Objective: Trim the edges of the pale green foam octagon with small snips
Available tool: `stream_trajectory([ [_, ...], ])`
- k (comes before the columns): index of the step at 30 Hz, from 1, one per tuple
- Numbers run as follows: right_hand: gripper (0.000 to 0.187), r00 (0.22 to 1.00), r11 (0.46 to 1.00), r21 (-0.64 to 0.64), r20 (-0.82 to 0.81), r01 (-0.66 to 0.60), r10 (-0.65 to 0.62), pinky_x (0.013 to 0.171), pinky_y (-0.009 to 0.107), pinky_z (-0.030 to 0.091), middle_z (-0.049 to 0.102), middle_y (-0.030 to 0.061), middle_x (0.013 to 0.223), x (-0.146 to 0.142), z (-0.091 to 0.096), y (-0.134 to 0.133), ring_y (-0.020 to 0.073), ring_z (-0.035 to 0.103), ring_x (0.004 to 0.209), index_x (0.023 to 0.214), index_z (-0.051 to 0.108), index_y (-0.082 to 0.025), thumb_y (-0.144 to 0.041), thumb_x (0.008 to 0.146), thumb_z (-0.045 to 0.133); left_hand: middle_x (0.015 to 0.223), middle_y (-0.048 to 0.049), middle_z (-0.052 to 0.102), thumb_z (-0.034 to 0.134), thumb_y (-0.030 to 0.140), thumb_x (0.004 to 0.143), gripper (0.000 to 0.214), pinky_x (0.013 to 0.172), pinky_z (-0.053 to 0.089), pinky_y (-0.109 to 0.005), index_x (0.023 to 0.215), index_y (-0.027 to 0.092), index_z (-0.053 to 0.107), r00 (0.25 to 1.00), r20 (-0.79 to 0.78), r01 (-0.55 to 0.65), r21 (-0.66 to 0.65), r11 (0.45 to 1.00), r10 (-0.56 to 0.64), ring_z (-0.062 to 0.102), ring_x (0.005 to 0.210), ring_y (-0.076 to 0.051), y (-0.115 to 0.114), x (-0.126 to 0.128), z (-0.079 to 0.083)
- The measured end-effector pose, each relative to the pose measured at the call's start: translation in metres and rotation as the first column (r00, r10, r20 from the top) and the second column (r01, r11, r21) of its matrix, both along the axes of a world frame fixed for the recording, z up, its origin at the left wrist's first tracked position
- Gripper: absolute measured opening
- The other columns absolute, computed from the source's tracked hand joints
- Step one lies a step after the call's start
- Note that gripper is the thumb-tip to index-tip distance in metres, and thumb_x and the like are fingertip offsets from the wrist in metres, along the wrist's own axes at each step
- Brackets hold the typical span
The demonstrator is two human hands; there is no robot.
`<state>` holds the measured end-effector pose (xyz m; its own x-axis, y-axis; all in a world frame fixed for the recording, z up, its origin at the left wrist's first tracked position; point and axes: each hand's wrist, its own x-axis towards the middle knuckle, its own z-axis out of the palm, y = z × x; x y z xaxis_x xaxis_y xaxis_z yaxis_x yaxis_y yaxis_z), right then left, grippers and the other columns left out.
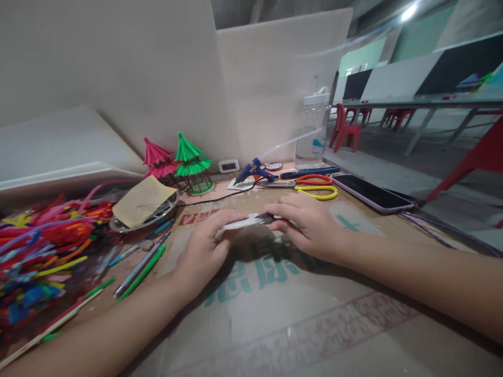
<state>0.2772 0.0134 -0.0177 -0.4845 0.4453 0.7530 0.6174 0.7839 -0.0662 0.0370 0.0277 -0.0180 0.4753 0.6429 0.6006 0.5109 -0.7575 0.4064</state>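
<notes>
Above the printed cardboard sheet (275, 324), my left hand (206, 238) is closed on one end of a thin, flat white piece (240, 222). At its other end, my right hand (304, 222) pinches a small dark part (266, 217), which meets the white piece. Whether the dark part is joined to it, I cannot tell. My fingers hide both ends, and the view is somewhat blurred. Just beyond my right hand lie scissors (316, 192) with red and yellow handles. A blue glue gun (255, 172) rests farther back.
Colourful pipe cleaners (43, 246) pile up at left, beside pens (145, 269) and a metal tray (167, 209). Red and green pagoda-like models (192, 162) stand behind. A phone (371, 192), a water bottle (312, 133) and a small digital display (228, 166) are at the back and right.
</notes>
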Motion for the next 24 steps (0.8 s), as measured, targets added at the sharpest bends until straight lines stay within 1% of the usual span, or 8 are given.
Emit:
stream_trajectory([
  [8,0.034,1.000,0.999,0.036,0.027,0.000,-0.001,0.063,0.031,0.034,0.063,0.0070,0.078,0.0004,-0.0004,0.0009,0.0200,0.051,0.071,0.105,0.068,-0.012,-0.035,0.100,0.044,0.112,-0.0053,0.072,0.052,0.007,0.085,0.031,0.095,0.053,-0.037,0.109,0.020,0.066,1.000,-0.026,-0.013,-0.018,1.000,0.013,0.067,0.105,-0.019,-0.0031,0.0023,0.0041],
  [15,0.032,1.000,1.000,0.030,0.018,-0.007,0.006,0.063,0.031,0.035,0.063,0.0068,0.077,0.0012,0.0001,0.0008,0.0194,0.051,0.071,0.106,0.069,-0.011,-0.032,0.099,0.046,0.110,-0.0048,0.072,0.051,0.007,0.085,0.030,0.095,0.053,-0.033,0.108,0.018,0.066,0.999,-0.037,-0.021,-0.016,1.000,0.021,0.067,0.104,-0.017,-0.0035,0.0025,0.0053],
  [20,0.028,1.000,0.999,0.035,0.007,-0.016,0.016,0.063,0.031,0.034,0.063,0.0062,0.075,0.0015,0.0001,0.0013,0.0192,0.051,0.069,0.103,0.071,-0.012,-0.028,0.098,0.049,0.108,-0.0049,0.072,0.051,0.007,0.084,0.030,0.094,0.053,-0.033,0.108,0.018,0.067,0.999,-0.052,-0.015,-0.019,1.000,0.014,0.066,0.102,-0.018,-0.0027,0.0020,0.0045],
  [24,0.030,1.000,1.000,0.017,-0.017,0.000,0.000,0.065,0.031,0.037,0.065,0.0077,0.078,0.0017,0.0002,0.0016,0.0194,0.053,0.072,0.103,0.070,-0.010,-0.030,0.098,0.049,0.110,-0.0049,0.072,0.051,0.007,0.084,0.031,0.094,0.053,-0.033,0.108,0.018,0.067,1.000,-0.027,-0.009,-0.024,1.000,0.008,0.066,0.104,-0.018,-0.0014,0.0025,0.0027],
])
